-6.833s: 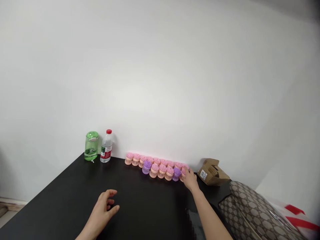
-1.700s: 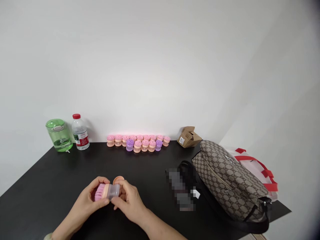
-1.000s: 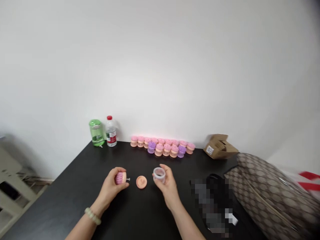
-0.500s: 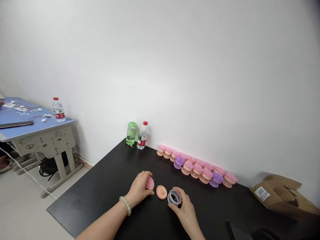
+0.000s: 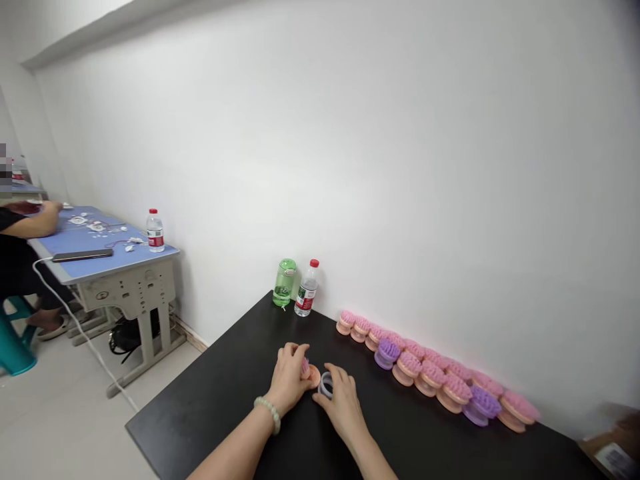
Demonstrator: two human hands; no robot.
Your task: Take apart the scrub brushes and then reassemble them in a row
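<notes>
My left hand [image 5: 286,379], with a beaded bracelet at its wrist, is closed around a pink bristle pad [image 5: 305,367], partly hidden by the fingers. Right beside that pad is a round peach disc [image 5: 315,376]; I cannot tell whether the two touch. My right hand [image 5: 342,399] grips a translucent plastic ring [image 5: 326,384] by its side, just right of the disc. Along the wall stand several assembled round scalp brushes [image 5: 433,377] with pink bristles and peach bases, a purple brush [image 5: 387,353] and another purple brush [image 5: 481,405] among them.
On the black table [image 5: 210,400], a green bottle [image 5: 284,283] and a red-capped water bottle [image 5: 307,289] stand at the far corner. A brown paper bag [image 5: 613,443] lies at the right edge. Left, a person's arm [image 5: 37,223] rests at a blue desk [image 5: 93,267].
The view has swung left, bringing the other person's arm into sight and most of the paper bag out. My hands have come closer together, the pink pad now right by the peach disc.
</notes>
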